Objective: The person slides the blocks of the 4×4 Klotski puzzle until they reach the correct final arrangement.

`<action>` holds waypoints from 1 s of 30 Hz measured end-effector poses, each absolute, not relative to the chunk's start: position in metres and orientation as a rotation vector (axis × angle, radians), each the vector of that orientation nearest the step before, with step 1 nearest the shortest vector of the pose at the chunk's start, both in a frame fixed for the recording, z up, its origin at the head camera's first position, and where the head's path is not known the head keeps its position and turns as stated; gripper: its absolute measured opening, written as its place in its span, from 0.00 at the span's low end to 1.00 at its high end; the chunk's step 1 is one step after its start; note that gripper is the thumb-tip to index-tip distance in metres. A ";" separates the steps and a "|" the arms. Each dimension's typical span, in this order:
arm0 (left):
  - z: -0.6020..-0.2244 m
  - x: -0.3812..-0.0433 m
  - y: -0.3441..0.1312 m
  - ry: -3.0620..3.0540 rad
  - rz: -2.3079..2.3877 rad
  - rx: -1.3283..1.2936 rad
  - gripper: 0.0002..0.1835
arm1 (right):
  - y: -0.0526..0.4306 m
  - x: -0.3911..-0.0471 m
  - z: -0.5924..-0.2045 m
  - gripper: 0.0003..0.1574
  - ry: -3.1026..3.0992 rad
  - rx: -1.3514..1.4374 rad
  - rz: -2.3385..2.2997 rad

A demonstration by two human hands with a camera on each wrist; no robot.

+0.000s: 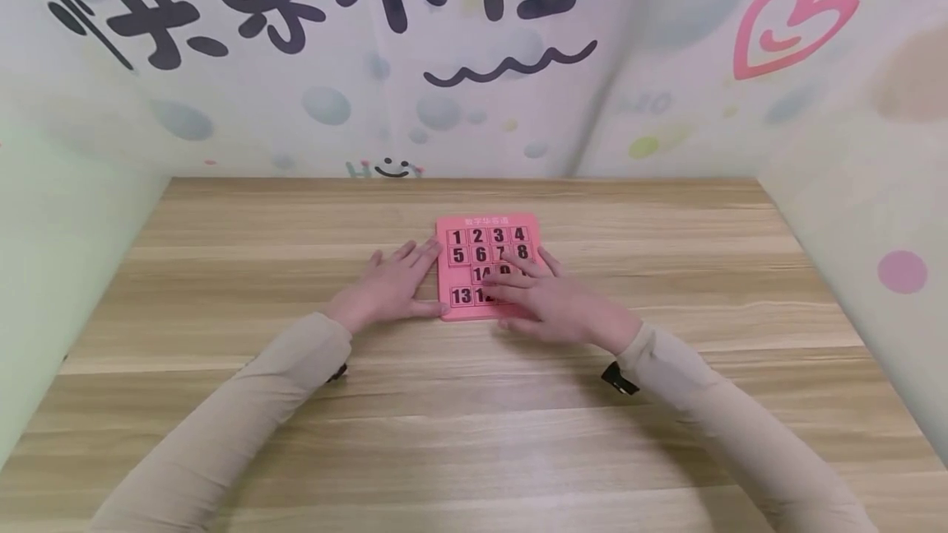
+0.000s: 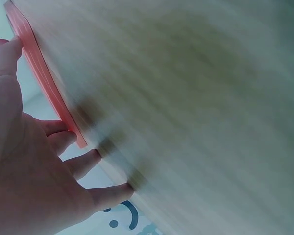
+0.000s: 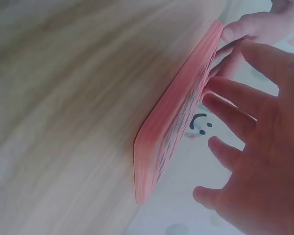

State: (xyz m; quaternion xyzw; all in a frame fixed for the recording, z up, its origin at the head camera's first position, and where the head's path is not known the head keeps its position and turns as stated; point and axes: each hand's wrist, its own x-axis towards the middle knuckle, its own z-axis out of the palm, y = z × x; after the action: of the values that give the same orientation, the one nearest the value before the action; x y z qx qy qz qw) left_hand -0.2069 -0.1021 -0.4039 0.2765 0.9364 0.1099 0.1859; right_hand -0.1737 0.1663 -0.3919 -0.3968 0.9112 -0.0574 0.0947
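Observation:
A pink sliding number puzzle (image 1: 486,221) lies flat on the table, its black-numbered tiles facing up. One vacant slot (image 1: 458,276) shows at the left, between tile 5 and tile 13. My left hand (image 1: 388,286) is at the puzzle's left side, thumb and index finger against the edge. In the left wrist view its other fingers stretch out past the pink frame (image 2: 46,83). Over the tiles on the right spreads my right hand (image 1: 551,303), fingers extended, hiding several of the lower right tiles. The right wrist view shows these fingertips close over the tile face.
The wood-grain table (image 1: 444,434) extends around the puzzle on all sides. Behind it stands a white printed wall (image 1: 481,130) with dark lettering, a pink heart and a small smiley. Pale side walls flank the table. A dark strap (image 1: 620,379) shows under the right wrist.

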 end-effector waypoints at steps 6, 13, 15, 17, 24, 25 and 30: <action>-0.404 -0.206 -0.102 2.637 0.313 0.779 0.54 | 0.173 -0.172 -0.391 0.32 2.728 -1.161 -0.199; -0.406 -0.207 -0.102 2.641 0.313 0.782 0.54 | 0.184 -0.173 -0.392 0.33 2.768 -1.090 -0.219; -0.406 -0.208 -0.103 2.639 0.313 0.782 0.54 | 0.187 -0.174 -0.393 0.33 2.769 -1.078 -0.231; -0.406 -0.208 -0.102 2.636 0.310 0.778 0.54 | 0.189 -0.174 -0.393 0.33 2.767 -1.071 -0.248; -0.404 -0.206 -0.102 2.635 0.311 0.771 0.54 | 0.195 -0.175 -0.396 0.34 2.775 -1.060 -0.280; -0.403 -0.206 -0.101 2.637 0.312 0.773 0.54 | 0.196 -0.175 -0.396 0.34 2.775 -1.057 -0.281; -0.404 -0.206 -0.101 2.642 0.307 0.777 0.54 | 0.197 -0.175 -0.396 0.34 2.781 -1.060 -0.291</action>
State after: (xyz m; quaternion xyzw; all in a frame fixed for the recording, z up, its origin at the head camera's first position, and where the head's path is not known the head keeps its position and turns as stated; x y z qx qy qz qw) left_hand -0.2063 -0.1012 -0.4040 0.2756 0.9371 0.1091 0.1843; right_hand -0.1745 0.1967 -0.3963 -0.3536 0.9273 -0.0970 0.0756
